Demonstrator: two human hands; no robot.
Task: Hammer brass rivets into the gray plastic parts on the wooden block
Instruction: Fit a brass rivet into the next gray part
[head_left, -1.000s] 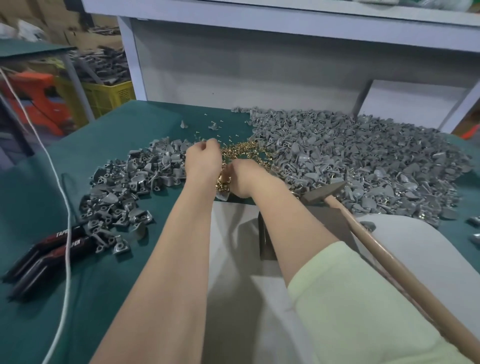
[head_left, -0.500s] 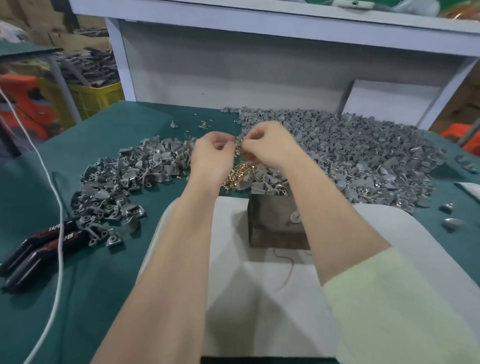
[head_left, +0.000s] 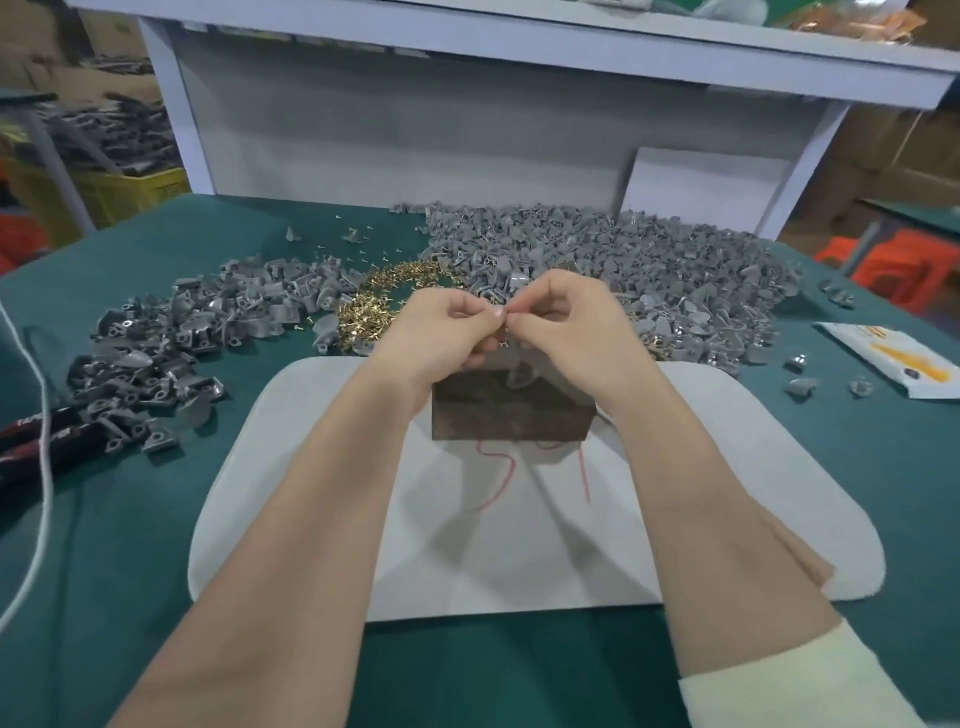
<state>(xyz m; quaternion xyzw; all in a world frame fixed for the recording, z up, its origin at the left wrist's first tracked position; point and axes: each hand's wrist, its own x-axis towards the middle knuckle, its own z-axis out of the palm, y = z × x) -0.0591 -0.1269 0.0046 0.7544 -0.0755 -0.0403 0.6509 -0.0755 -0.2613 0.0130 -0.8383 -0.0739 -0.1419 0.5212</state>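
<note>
A dark wooden block (head_left: 511, 413) stands on a white mat (head_left: 701, 467) on the green table. A gray plastic part (head_left: 519, 376) lies on top of the block. Both hands meet just above it: my left hand (head_left: 447, 332) and my right hand (head_left: 563, 317) touch fingertip to fingertip, pinching small brass rivets between them. A heap of brass rivets (head_left: 384, 306) lies behind my left hand. A big pile of gray parts (head_left: 675, 275) spreads at the back right, a smaller pile (head_left: 171, 338) on the left. No hammer is in view.
Black-and-red pliers (head_left: 47, 436) and a white cord (head_left: 41, 467) lie at the left edge. A white-and-orange packet (head_left: 898, 358) and loose gray parts lie at the right. Red thread (head_left: 498, 467) trails on the mat. A gray shelf frame (head_left: 467, 130) stands behind.
Both hands rose from the rivet heap and drew back over the wooden block, fingertips now together. The hammer seen one second ago is out of view.
</note>
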